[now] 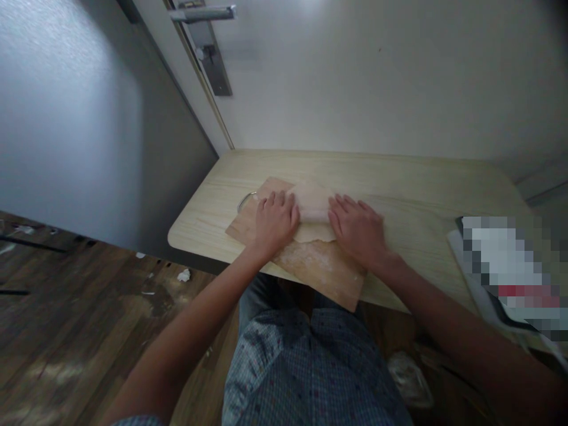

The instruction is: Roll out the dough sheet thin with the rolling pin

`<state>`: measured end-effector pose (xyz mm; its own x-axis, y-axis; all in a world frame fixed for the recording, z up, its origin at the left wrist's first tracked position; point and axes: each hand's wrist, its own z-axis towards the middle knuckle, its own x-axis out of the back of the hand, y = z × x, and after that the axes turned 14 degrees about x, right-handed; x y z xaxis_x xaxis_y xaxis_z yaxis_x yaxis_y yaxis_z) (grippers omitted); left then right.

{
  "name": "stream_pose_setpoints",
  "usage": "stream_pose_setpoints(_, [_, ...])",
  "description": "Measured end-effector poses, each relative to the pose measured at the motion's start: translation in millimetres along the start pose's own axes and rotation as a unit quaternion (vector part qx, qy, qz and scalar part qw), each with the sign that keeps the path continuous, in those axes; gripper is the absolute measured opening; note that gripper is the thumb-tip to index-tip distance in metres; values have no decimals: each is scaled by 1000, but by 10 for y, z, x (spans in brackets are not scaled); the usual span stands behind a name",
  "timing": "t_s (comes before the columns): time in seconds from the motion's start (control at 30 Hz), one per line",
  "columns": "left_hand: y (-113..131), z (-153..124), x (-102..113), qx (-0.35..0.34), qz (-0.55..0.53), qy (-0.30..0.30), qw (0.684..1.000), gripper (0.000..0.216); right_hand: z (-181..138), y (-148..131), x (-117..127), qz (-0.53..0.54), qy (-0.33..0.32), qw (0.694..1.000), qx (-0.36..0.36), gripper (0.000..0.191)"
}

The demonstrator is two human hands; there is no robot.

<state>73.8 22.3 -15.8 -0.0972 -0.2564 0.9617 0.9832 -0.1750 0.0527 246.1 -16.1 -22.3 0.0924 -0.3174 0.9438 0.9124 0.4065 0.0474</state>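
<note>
A wooden cutting board (317, 260) lies askew on the table, its near corner jutting over the front edge. On it is a flat sheet of pale dough (310, 192), with white floury smears on the bare wood. Across the dough runs a pale, rod-like rolling pin (314, 216), of which only the middle shows. My left hand (277, 219) rests palm down over its left end, fingers stretched forward. Over the right end lies my right hand (357, 225), also flat with its fingers extended. Both palms hide the pin's ends.
The light wood table (421, 195) stands against a white door (355, 89) with a metal handle (208, 13). A metal ring (245, 201) sits at the board's left corner. At the right is a dark-edged, blurred-out item (501, 266). Scraps lie on the wooden floor (110, 331).
</note>
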Motion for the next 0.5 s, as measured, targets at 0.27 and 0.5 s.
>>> stream_pose_setpoints(0.27, [43,-15,3,22,-13,-16,1000,46,12,4,-32,15,2,1000,-1,45])
stream_pose_setpoints(0.5, [205,223,-88,23,-49,-26,998,45,289,1,-66,24,-39,999,-18,48])
